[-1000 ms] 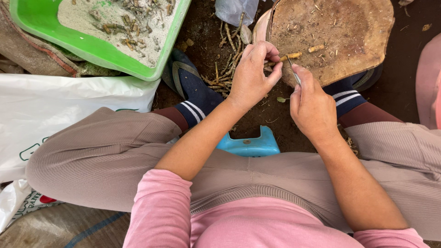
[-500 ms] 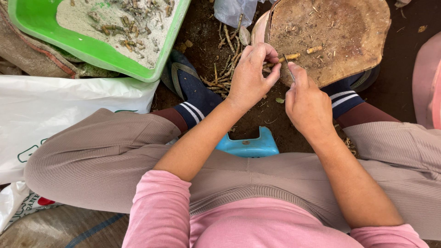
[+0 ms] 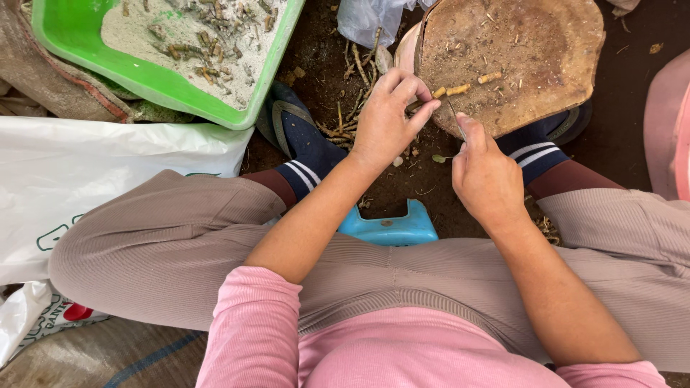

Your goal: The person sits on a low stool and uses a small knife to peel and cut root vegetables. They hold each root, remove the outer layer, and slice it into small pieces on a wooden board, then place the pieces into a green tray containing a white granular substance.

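My left hand [image 3: 388,118] pinches a short brown stem piece against the near edge of a round wooden chopping block [image 3: 546,65]. My right hand [image 3: 485,172] grips a small knife [image 3: 456,115], its thin blade pointing up toward the block's edge, just right of the left fingers. Two cut stem pieces [image 3: 460,88] lie on the block beside the left fingertips. I sit low on a blue plastic stool [image 3: 388,228], knees spread, feet in dark socks and sandals.
A green plastic tray [image 3: 154,75] holding pale powder and several cut stem pieces stands at the upper left. A white sack [image 3: 86,179] lies left of my knee. Loose twigs [image 3: 352,79] litter the dark soil. A pink object [image 3: 668,129] is at the right edge.
Both hands have drifted slightly apart; the right hand with the knife has lowered a little from the block's edge. The left hand stays at the block.
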The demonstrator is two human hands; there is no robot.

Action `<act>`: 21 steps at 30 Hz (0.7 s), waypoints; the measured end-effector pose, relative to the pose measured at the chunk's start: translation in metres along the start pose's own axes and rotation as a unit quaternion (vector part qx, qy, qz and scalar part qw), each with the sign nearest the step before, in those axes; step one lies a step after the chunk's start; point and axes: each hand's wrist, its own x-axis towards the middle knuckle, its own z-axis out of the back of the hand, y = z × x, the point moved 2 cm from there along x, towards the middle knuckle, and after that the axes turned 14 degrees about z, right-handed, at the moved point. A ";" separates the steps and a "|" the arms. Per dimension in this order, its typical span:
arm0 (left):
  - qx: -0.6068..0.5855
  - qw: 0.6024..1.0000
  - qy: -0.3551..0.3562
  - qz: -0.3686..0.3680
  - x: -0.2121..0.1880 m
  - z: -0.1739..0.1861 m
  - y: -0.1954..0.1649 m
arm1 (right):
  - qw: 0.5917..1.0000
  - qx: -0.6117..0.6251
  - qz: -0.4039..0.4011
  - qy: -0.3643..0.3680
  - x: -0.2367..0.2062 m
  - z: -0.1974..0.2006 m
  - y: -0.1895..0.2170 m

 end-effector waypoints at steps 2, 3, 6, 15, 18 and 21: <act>0.030 0.999 0.002 -0.013 0.000 0.004 0.000 | 1.000 0.012 0.012 -0.018 -0.002 0.001 0.000; 0.041 0.999 0.011 -0.011 0.000 0.005 0.000 | 0.999 0.024 0.023 -0.027 -0.002 0.003 -0.001; 0.054 0.998 0.036 -0.024 -0.003 0.011 0.001 | 0.997 0.055 0.032 -0.039 -0.002 0.006 -0.005; -0.060 0.996 0.043 0.052 0.002 -0.001 0.008 | 0.995 0.084 0.017 -0.052 0.005 0.003 -0.006; -0.062 0.996 0.028 0.065 0.003 -0.004 0.009 | 0.993 0.066 0.055 -0.087 0.004 0.008 -0.001; -0.068 0.994 0.033 0.084 0.002 -0.004 0.009 | 0.994 0.044 0.062 -0.077 0.006 0.007 0.004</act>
